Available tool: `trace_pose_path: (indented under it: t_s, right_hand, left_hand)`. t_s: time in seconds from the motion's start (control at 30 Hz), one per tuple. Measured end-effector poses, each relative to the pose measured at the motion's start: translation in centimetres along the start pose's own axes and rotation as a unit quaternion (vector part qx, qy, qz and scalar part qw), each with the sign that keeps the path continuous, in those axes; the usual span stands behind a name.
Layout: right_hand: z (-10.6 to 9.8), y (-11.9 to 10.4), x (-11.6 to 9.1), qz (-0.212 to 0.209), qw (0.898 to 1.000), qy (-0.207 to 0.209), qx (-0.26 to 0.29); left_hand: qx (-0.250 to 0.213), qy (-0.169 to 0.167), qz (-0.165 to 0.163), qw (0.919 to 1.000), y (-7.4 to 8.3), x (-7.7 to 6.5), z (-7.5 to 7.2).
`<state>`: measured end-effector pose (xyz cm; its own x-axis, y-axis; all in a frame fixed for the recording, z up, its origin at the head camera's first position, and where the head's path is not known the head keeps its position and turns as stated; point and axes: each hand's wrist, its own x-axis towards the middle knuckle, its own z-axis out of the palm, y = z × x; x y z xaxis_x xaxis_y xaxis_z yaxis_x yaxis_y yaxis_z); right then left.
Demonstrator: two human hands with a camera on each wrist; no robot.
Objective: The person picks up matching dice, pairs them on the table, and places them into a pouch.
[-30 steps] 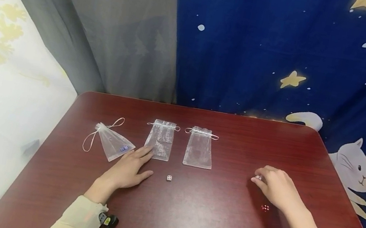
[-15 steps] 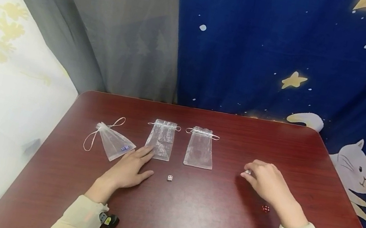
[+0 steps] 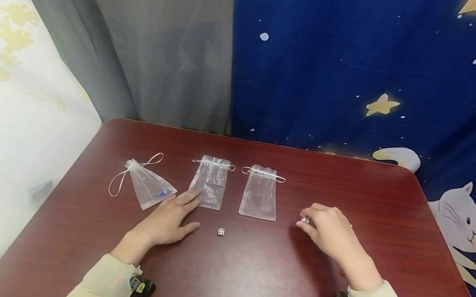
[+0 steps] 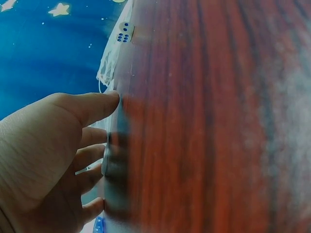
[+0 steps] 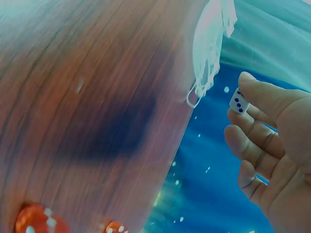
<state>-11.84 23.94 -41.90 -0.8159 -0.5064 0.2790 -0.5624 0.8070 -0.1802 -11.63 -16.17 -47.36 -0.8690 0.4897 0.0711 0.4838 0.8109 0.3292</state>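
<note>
The right hand pinches a small white cubic die with dark pips above the reddish-brown wooden desk, right of the rightmost sheer white drawstring bag; the left hand, fingers extended, lies left of it.

In the head view, the right hand at 4 o'clock partly covers the white die it pinches, and its wrist hides part of a red die. At 7 o'clock, the left hand covers the 7 o'clock corner of the middle bag. Blue marks in the left bag, at 8 o'clock, are too small to tell as one die or two. The left wrist view's bottom edge cuts off a blue die at 7 o'clock; the right wrist view's cuts two red dice, at 8 and 7.
</note>
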Motion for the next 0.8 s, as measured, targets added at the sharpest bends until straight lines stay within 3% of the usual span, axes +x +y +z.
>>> trace_pose_path:
  t_s: [0.8]
  right_hand:
    - [1.0, -4.1, 3.2, -0.057, 0.998, -0.014, -0.007]
  left_hand:
    - [-0.008, -0.004, -0.004, 1.0, 0.1, 0.0, -0.1]
